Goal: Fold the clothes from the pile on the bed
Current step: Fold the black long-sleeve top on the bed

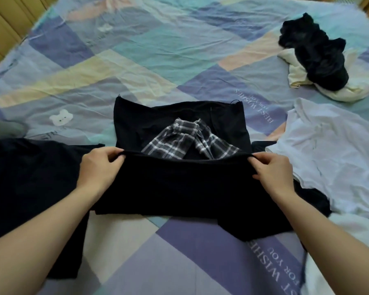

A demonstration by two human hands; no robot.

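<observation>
While pinching the near fold of the black garment (179, 184) at mid-bed: left hand (98, 167) on its left corner, right hand (273, 173) on its right corner, well apart. Plaid collar (190, 141) exposed. White shirt (332, 150) alongside, right.

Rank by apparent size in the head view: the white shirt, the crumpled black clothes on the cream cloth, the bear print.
1. White shirt, though it lies nearer the camera
2. Crumpled black clothes
3. Bear print

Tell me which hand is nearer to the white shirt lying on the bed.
Right. The right hand grips the black garment just beside the white shirt; the left hand grips its far edge.
</observation>
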